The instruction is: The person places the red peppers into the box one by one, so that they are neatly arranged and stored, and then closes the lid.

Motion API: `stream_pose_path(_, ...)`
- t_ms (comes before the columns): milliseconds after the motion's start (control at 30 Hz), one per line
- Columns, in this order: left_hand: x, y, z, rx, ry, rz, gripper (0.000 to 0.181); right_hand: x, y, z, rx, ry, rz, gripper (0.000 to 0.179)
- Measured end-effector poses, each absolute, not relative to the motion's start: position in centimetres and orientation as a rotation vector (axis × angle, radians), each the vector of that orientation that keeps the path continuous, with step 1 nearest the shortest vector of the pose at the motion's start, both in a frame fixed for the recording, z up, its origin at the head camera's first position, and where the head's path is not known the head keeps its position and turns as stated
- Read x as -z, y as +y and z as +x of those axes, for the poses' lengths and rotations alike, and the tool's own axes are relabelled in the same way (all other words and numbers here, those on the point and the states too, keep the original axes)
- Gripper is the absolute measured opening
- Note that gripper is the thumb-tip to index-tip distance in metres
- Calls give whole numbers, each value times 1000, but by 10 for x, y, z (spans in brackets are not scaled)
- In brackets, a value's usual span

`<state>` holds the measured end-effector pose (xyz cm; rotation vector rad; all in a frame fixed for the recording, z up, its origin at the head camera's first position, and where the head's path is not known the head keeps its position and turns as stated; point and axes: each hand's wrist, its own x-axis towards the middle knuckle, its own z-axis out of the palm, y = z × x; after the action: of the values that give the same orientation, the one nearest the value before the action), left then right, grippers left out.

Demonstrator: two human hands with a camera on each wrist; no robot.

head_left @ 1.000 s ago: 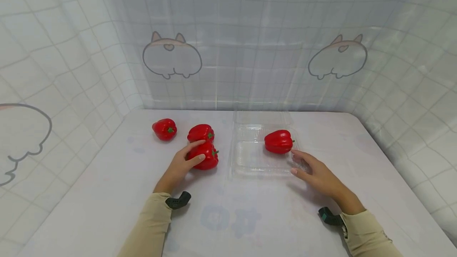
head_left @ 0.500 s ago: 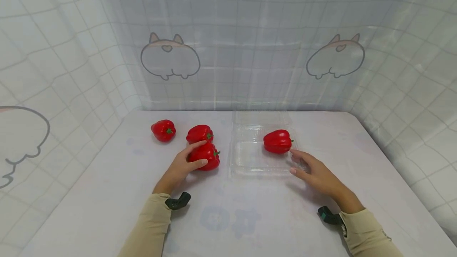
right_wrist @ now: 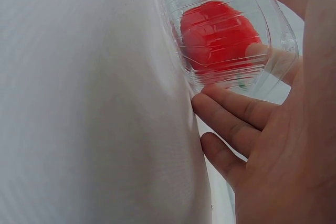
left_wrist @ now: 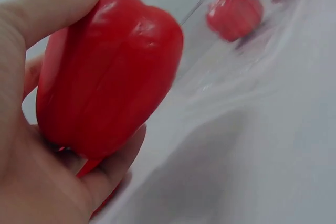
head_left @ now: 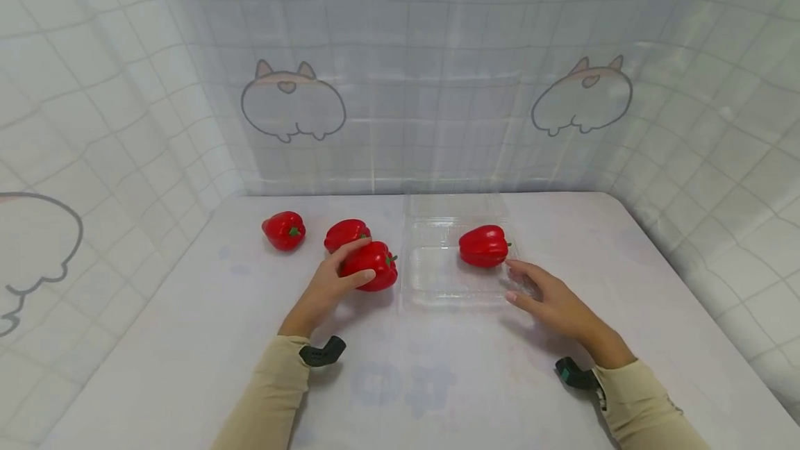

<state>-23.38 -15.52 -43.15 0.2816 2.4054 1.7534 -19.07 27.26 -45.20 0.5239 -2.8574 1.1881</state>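
My left hand grips a red bell pepper, thumb on its near side and fingers around the back. In the left wrist view this bell pepper is off the table, with a shadow below it. To its right lies an open clear plastic container, its lid folded back toward the wall. Another bell pepper lies inside, at the right, stem pointing right. My right hand holds the container's right front corner between thumb and fingers; one fingertip shows through the clear wall in the right wrist view.
Just behind my left hand lies a partly hidden bell pepper. One more bell pepper lies farther left, near the back edge. A tile-patterned curtain encloses the white table at the back and sides.
My left hand has raised its bell pepper off the table and moved it right, toward the container. My right hand stays at the container's corner. The head view has shifted slightly.
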Motion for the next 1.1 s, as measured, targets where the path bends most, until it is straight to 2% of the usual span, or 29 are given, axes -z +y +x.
stream_pose_path(533, 403, -118, -237, -1835, 2438, 350, 73, 452, 269, -191, -1200, -2850, 543, 68)
stream_pose_path(933, 392, -104, -255, -1737, 2441, 507, 68, 451, 272, -191, -1195, -2861, 524, 70)
stream_pose_path(1100, 392, -98, -262, -1707, 2433, 536, 71, 452, 272, -192, -1206, -2858, 525, 70)
